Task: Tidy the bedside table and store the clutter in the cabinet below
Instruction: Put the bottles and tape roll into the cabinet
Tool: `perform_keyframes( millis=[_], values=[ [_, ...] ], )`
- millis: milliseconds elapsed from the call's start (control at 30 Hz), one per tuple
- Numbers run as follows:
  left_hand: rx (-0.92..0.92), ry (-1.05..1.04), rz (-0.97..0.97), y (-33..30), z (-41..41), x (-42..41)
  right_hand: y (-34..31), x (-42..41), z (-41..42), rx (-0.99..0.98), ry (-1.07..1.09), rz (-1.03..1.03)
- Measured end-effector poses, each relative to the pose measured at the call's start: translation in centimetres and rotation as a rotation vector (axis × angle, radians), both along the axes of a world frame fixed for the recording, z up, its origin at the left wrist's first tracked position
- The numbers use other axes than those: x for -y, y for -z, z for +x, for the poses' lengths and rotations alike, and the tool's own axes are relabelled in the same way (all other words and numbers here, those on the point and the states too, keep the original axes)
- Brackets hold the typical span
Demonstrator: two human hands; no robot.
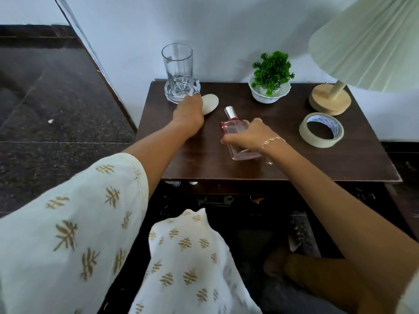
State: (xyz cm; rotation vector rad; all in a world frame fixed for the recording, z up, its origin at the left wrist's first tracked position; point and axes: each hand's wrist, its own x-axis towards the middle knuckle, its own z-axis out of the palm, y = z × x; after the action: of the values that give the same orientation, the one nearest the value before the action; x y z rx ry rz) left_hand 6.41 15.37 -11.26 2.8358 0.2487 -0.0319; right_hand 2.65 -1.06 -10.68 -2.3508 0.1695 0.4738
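floor (56,98): dark speckled stone, left of the table; small white scrap lying on it.
sleeve (74,223): white cloth with tan leaf print, on the left arm, ends past the elbow.
bedside table (283,162): dark brown wood top, set against a pale wall.
glass (177,64): clear tall tumbler, upright, standing in a cut-glass coaster (172,94) at the back-left corner.
left hand (189,113): on the tabletop just in front of the coaster, fingers curled over the left end of a pale oval pebble (211,103) — whether it pinches the pebble or only rests on it, cannot tell, fingertips hidden.
pebble: lies flat, just right of the coaster, right end sticking out past the hand.
perfume bottle (235,130): clear with pink tint, silver cap, mid-table, tilted, cap pointing back toward the wall; base looks just off the wood.
right hand (247,138): thumb and fingers wrapped round the bottle body — firm grip; thin bracelet at the wrist.
plant (271,72): small green, in a white scalloped bowl, back centre, well apart from both hands.
tape roll (321,129): beige masking tape, lying flat, right of the bottle, not touching it.
lamp (330,98): round wooden base at back right, pleated pale shade above.
cabinet below (226,198): dark opening under the top, contents too dim to tell.
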Motion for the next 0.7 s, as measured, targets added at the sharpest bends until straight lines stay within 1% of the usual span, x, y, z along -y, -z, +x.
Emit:
perform_keyframes(
  millis=[100, 133, 200, 233, 267, 300, 367, 400, 467, 533, 567, 633, 700],
  values=[
    [0.020, -0.016, -0.049, -0.4, -2.3, 0.8, -1.3, 3.9, -4.6, -0.273, 0.077, 0.556],
    [0.053, -0.034, -0.085, -0.7, -3.3, 1.0, -1.8, 5.3, -6.6, -0.352, 0.074, 0.708],
    [0.100, -0.062, -0.193, -2.0, -6.2, 1.6, -2.0, 7.9, -10.7, -0.451, 0.122, 0.943],
    [0.099, -0.071, -0.276, -2.6, -8.0, 1.9, -1.6, 9.0, -12.7, -0.474, 0.160, 1.026],
    [0.078, -0.080, -0.400, -3.0, -9.7, 2.2, -1.1, 9.8, -14.5, -0.486, 0.204, 1.092],
    [0.033, -0.106, -0.584, -3.4, -12.0, 2.7, -0.4, 10.5, -16.4, -0.492, 0.242, 1.146],
    [-0.074, -0.208, -1.012, -4.1, -17.0, 4.1, 0.4, 11.1, -19.5, -0.492, 0.287, 1.220],
    [-0.133, -0.271, -1.191, -4.1, -19.4, 4.9, 0.7, 11.2, -20.6, -0.496, 0.304, 1.231],
    [-0.221, -0.387, -1.399, -3.0, -23.1, 6.5, 1.0, 11.0, -22.1, -0.515, 0.338, 1.207],
    [-0.291, -0.460, -1.500, -1.4, -25.7, 7.9, 1.6, 10.6, -23.0, -0.511, 0.417, 1.138],
    [-0.320, -0.495, -1.518, -0.5, -26.6, 8.5, 2.2, 10.3, -23.2, -0.504, 0.449, 1.096],
    [-0.359, -0.579, -1.520, 1.7, -27.3, 9.1, 3.6, 9.5, -23.4, -0.483, 0.482, 1.013],
    [-0.403, -0.664, -1.501, 3.8, -27.4, 9.4, 5.3, 9.1, -23.2, -0.461, 0.561, 0.945]
  ],
)
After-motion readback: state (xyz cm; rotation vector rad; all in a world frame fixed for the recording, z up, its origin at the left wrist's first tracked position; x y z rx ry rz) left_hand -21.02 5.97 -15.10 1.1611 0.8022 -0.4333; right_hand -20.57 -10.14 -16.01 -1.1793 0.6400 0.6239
